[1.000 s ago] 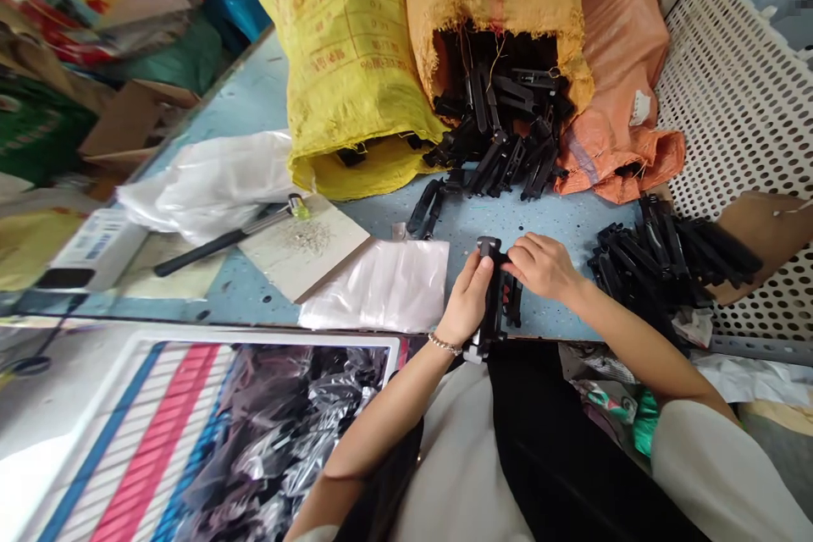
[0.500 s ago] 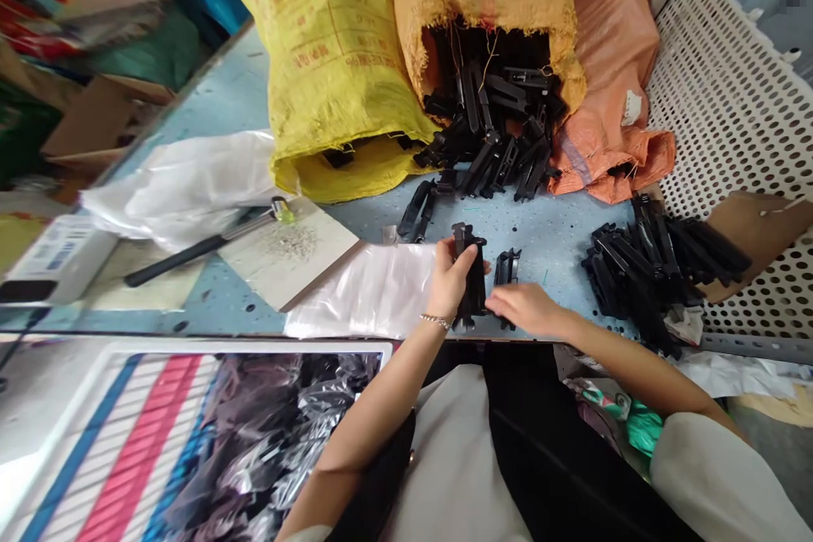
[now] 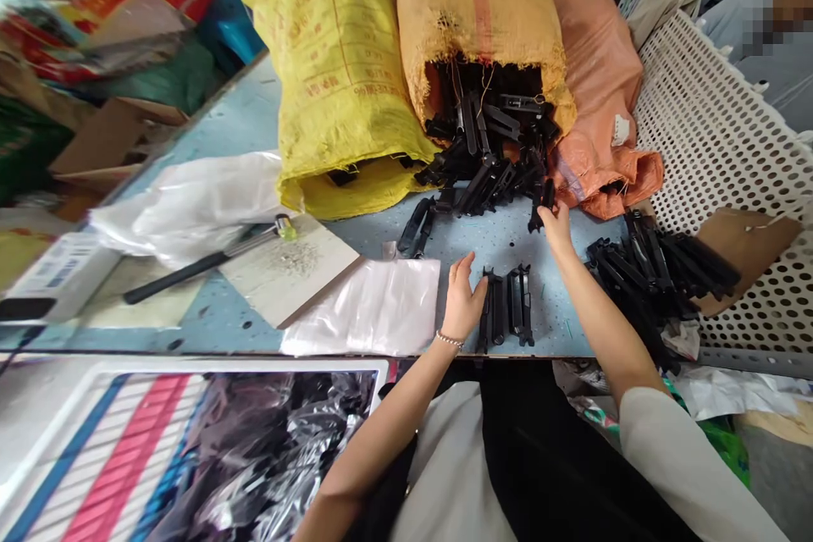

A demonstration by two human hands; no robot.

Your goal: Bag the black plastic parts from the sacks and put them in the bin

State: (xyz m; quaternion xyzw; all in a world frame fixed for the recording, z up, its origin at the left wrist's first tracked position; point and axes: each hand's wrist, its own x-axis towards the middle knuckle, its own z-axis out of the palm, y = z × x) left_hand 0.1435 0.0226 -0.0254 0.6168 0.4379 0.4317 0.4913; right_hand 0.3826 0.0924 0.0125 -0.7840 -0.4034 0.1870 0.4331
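Observation:
My right hand (image 3: 556,229) grips a long black plastic part (image 3: 542,201) at the near edge of the heap of black parts (image 3: 486,178). That heap spills from the mouth of the orange-yellow woven sack (image 3: 483,25). My left hand (image 3: 463,303), a beaded bracelet at its wrist, has its fingers apart. Just to its right, two groups of the same black parts lie upright in my view: the left group (image 3: 492,311) next to my thumb and the right group (image 3: 520,305). Whether my left thumb touches the nearer group I cannot tell.
Clear plastic bags (image 3: 381,305) lie left of my left hand. Farther left, a black-handled hammer (image 3: 184,275) rests across a pale board (image 3: 289,288). A yellow sack (image 3: 343,102) and a salmon sack (image 3: 597,85) flank the middle one. More black parts (image 3: 654,262) sit by a perforated white basket (image 3: 717,127).
My left hand has let go of the black parts, which now stand on the table beside the others. My right hand has moved up and away to the heap and grasped a black part.

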